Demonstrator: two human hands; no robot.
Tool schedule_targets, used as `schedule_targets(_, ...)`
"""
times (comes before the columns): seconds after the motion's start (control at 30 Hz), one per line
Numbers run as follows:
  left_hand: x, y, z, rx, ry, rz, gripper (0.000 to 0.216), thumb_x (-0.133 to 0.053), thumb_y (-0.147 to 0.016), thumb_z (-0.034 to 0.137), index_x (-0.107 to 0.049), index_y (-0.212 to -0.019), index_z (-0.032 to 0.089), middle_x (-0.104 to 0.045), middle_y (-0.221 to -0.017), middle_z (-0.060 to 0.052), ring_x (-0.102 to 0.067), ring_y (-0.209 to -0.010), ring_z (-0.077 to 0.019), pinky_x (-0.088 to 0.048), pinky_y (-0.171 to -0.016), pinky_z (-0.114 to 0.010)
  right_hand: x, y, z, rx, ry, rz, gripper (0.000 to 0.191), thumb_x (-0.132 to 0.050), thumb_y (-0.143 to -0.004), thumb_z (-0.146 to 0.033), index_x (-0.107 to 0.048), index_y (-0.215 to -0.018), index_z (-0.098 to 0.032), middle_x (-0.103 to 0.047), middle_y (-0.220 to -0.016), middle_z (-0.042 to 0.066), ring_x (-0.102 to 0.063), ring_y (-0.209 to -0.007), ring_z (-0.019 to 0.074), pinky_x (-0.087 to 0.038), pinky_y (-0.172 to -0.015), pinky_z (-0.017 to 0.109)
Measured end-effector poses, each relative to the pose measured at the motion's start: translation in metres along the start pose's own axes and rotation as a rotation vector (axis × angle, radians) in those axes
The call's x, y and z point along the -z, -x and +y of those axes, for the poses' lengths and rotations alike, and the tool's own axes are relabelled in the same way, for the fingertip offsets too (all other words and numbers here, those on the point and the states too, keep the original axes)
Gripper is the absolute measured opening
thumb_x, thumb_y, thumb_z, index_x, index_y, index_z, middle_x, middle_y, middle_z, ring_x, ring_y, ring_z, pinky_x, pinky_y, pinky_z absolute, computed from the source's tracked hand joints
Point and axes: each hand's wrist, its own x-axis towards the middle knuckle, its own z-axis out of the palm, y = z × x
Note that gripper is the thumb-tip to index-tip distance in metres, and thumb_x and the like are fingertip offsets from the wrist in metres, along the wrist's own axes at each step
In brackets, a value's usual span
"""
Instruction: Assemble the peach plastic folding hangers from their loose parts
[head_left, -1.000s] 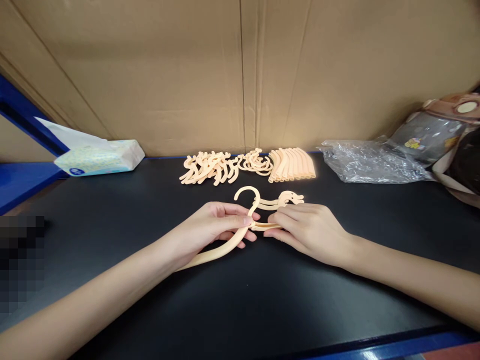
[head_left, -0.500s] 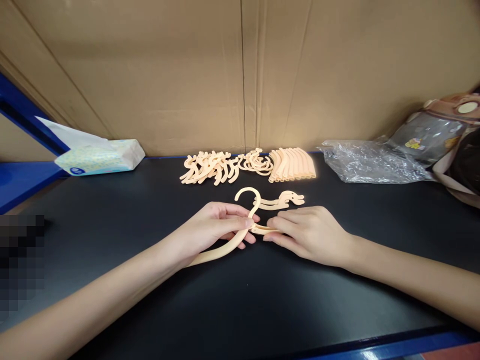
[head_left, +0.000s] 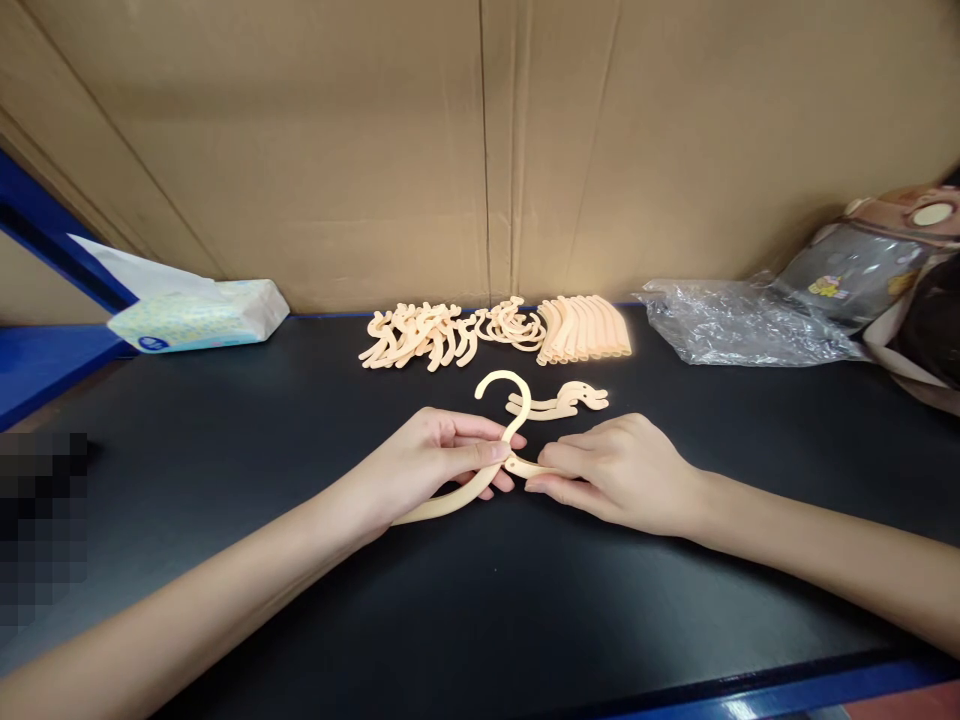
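Observation:
Between my hands, above the black table, is a cream plastic clothes hanger (head_left: pixel 459 497) with its hook curving up and to the left. My left hand (head_left: pixel 439 455) pinches it near the base of the hook, thumb on top. One arm of the hanger runs back under my left wrist. My right hand (head_left: pixel 619 470) is closed on the other arm, which comes out from the joint toward the right and is mostly hidden by the fingers. Just beyond my hands lie a few cream hanger pieces (head_left: pixel 559 402) with a small hole at one end.
At the back of the black table (head_left: pixel 480 620) are a heap of curved hanger arms (head_left: pixel 420 335), a pile of hooks (head_left: pixel 514 325) and a row of curved tube-like pieces (head_left: pixel 585 330). A tissue pack (head_left: pixel 210 315) lies left; clear plastic wrap (head_left: pixel 750 325) and a bag (head_left: pixel 855 270) sit right.
The hanger has tilted slightly, its hook shifting a little to the right. The arm in my right hand now slopes more downward from the joint.

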Motion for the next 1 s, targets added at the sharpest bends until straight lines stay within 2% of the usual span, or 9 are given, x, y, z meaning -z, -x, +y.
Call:
schedule_targets(0.33,0.0003,0.0008,-0.0022,-0.047,-0.12,-0.021,0.024,-0.063,-0.089,0.031,-0.076,-0.105,0.019,-0.077,-0.088,-0.006,-0.071,-0.081,-0.0174,-0.053,-0.076,-0.023,0.0005,0.0006,-0.0012,-0.071,-0.042,-0.045,0.047,-0.038,-0.1,-0.041,-0.059,-0.065,-0.018,-0.06,-0.052,-0.003,-0.05,-0.044,0.0076,-0.018,-0.047,0.027)
schedule_targets(0.43,0.001,0.0017,-0.0022,-0.053,-0.174,-0.034,0.024,-0.06,-0.091,0.031,-0.076,-0.104,0.018,-0.077,-0.08,-0.005,-0.07,-0.075,-0.0151,-0.053,-0.072,-0.021,0.0003,0.0006,-0.0012,-0.08,-0.045,-0.032,0.049,-0.038,-0.1,-0.044,-0.059,-0.064,-0.018,-0.059,-0.051,-0.003,-0.047,-0.043,0.0076,-0.018,-0.047,0.027)
schedule_targets(0.53,0.0012,0.0008,-0.0026,-0.028,-0.154,-0.05,0.027,-0.06,-0.092,0.032,-0.073,-0.112,0.018,-0.075,-0.071,-0.004,-0.069,-0.071,-0.0145,-0.053,-0.069,-0.02,0.0012,0.0,-0.0021,-0.081,-0.053,-0.004,0.05,-0.04,-0.099,-0.045,-0.057,-0.061,-0.018,-0.057,-0.048,-0.003,-0.045,-0.041,0.0074,-0.018,-0.046,0.026)
schedule_targets(0.87,-0.0001,-0.001,-0.0018,-0.01,-0.052,-0.086,0.023,-0.063,-0.09,0.031,-0.075,-0.105,0.018,-0.076,-0.077,-0.004,-0.068,-0.064,-0.0121,-0.052,-0.066,-0.02,0.0037,-0.0012,-0.0019,-0.106,-0.068,0.005,0.055,-0.039,-0.099,-0.047,-0.058,-0.056,-0.017,-0.055,-0.046,-0.003,-0.046,-0.041,0.0072,-0.017,-0.046,0.026)
schedule_targets(1.0,0.0001,-0.0033,-0.003,0.0,-0.071,-0.106,0.031,-0.06,-0.091,0.033,-0.071,-0.112,0.015,-0.076,-0.084,-0.007,-0.067,-0.062,-0.0122,-0.052,-0.063,-0.022,0.0029,-0.001,0.0014,-0.091,-0.07,0.012,0.054,-0.039,-0.098,-0.047,-0.059,-0.058,-0.018,-0.056,-0.048,-0.003,-0.046,-0.043,0.0073,-0.017,-0.046,0.026)
